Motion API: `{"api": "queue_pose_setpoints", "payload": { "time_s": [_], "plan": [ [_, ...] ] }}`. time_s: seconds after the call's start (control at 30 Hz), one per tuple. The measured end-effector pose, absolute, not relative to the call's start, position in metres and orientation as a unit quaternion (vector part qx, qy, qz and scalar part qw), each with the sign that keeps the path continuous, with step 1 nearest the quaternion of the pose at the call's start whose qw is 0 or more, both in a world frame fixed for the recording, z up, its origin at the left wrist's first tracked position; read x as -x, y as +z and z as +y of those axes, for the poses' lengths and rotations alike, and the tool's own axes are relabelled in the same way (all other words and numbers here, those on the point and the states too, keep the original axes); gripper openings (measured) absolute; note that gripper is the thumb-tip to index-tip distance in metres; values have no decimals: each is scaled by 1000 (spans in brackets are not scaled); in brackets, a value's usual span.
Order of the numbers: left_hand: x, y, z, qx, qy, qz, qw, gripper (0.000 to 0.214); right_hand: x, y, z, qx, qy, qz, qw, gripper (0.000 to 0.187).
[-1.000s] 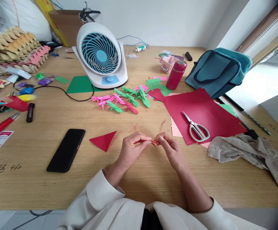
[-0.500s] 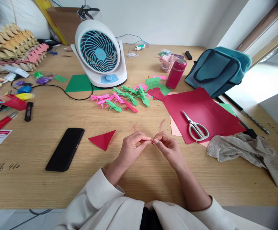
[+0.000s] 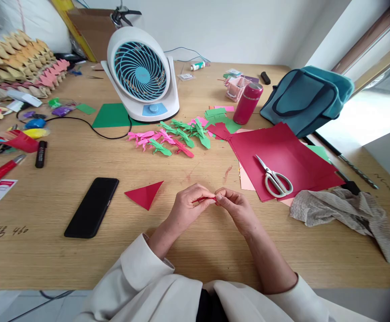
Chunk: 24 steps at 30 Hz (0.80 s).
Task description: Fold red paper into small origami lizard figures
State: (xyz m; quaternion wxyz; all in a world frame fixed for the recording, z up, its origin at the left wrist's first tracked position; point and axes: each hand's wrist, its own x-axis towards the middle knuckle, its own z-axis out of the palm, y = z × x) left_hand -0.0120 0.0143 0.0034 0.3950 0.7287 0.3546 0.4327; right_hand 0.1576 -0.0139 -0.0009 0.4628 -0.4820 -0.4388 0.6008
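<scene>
Between my fingertips is a small folded piece of red paper point(image 3: 204, 198), mostly hidden by the fingers. My left hand point(image 3: 192, 203) pinches one end of it, and my right hand point(image 3: 234, 206) pinches the other, the two almost touching above the table. To the left of them lies a flat red paper triangle point(image 3: 145, 196). Beyond the hands sits a cluster of pink, green and red folded paper figures point(image 3: 177, 136). Red paper sheets point(image 3: 282, 152) are stacked to the right, with white-handled scissors point(image 3: 277, 181) resting on top.
A black phone point(image 3: 92, 208) lies at the left. Behind stand a white fan point(image 3: 144, 74), a red flask point(image 3: 248, 103) and a teal bag point(image 3: 307, 100). A crumpled grey cloth point(image 3: 342, 214) lies at the right. A red-handled tool point(image 3: 0, 174) and a black marker point(image 3: 40, 154) are far left.
More of the red folded paper now shows along my left fingers. Both hands stay in nearly the same place, still pinching; the view has shifted very slightly.
</scene>
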Motion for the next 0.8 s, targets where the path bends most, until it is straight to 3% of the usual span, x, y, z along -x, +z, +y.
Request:
{"api": "queue_pose_setpoints", "payload": {
  "time_s": [0.43, 0.8],
  "plan": [
    [14, 1, 15, -732, 455, 316, 396, 5, -167, 2, -14, 459, 671, -397, 426, 31],
    [14, 2, 16, -722, 448, 312, 425, 8, -173, 6, -12, 470, 650, -439, 405, 31]
  ]
}}
